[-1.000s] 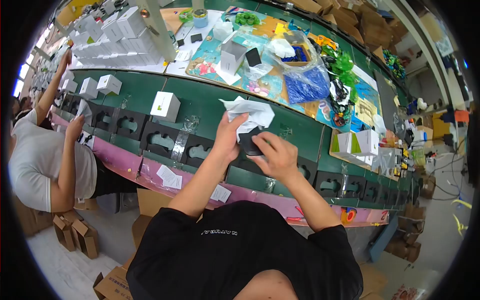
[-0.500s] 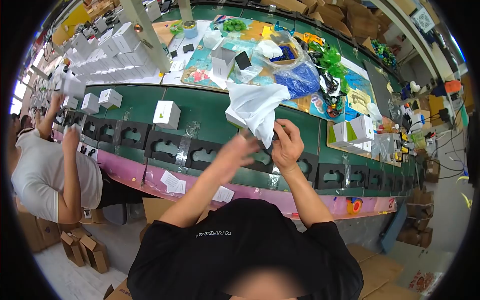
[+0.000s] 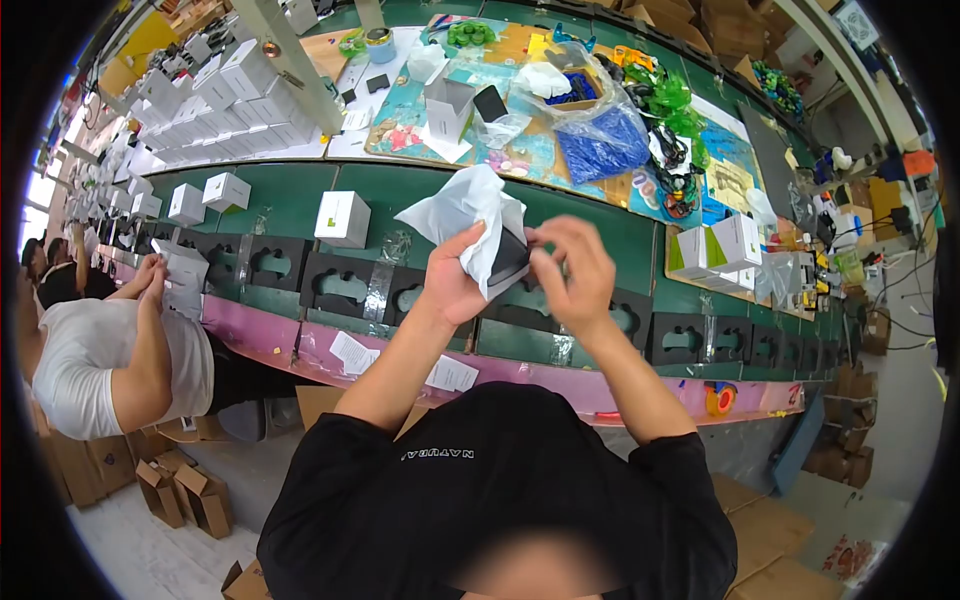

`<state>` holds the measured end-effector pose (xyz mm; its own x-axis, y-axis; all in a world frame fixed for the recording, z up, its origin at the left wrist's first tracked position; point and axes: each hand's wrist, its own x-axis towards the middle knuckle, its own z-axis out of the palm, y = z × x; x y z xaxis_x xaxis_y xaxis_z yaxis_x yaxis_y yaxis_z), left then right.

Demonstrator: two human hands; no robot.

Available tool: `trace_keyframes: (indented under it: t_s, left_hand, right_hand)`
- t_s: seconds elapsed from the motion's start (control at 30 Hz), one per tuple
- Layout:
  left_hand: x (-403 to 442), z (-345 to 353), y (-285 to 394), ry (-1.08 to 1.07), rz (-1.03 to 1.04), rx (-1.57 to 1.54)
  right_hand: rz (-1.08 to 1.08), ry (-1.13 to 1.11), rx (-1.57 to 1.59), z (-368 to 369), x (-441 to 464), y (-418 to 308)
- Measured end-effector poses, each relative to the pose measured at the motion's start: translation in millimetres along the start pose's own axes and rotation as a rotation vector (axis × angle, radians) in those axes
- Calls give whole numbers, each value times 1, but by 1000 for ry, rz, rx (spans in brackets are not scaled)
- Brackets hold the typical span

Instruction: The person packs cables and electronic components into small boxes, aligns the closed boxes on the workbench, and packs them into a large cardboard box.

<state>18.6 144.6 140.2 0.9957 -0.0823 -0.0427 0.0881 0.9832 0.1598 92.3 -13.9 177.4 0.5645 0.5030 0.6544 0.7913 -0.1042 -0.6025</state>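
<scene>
The fingers of the left hand [image 3: 455, 280] are closed on a thin, white, crumpled sheet of wrapping [image 3: 470, 212], thumb uppermost, just left of the middle of the frame. A dark, flat-faced object [image 3: 510, 258] shows from the right side of the wrapping, partly covered by it, near the centre of the frame. The right hand [image 3: 575, 268] is just beside that object, its fingers bent and blurred; whether they touch or grip it cannot be told. Both hands are above the green table [image 3: 400, 195], over a row of black foam pieces with shaped cutouts [image 3: 345, 290]. Left of the hands, a white box with a green mark [image 3: 342, 220] sits on the table. Below it in the frame, two printed white paper sheets [image 3: 452, 375] lie near the pink strip along the table's edge. In the upper left of the frame are many stacked white cartons [image 3: 240, 100]. At the upper centre, an open white carton [image 3: 450, 112] stands near a black rectangular item [image 3: 490, 103]. White-and-green boxes [image 3: 738, 240] are grouped at the right. At the left edge, a person in a white short-sleeved shirt [image 3: 115, 365] has both hands together by a white item [image 3: 182, 268].
</scene>
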Motion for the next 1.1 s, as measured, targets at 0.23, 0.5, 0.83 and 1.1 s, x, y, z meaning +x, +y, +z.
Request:
trace_keyframes:
  t_s: [0.23, 0.5, 0.83, 1.1]
  left_hand:
    - [-11, -5, -4, 145, 149, 504]
    - [-16, 26, 8, -1, 125, -87]
    - [2, -10, 0, 37, 13, -195]
    - [5, -5, 5, 197, -98, 270]
  right_hand:
    - [208, -167, -262, -5, 47, -3]
    - [19, 78, -176, -3, 25, 12]
    - [-213, -220, -244, -20, 25, -12]
    - [-350, -374, -289, 8, 2, 55]
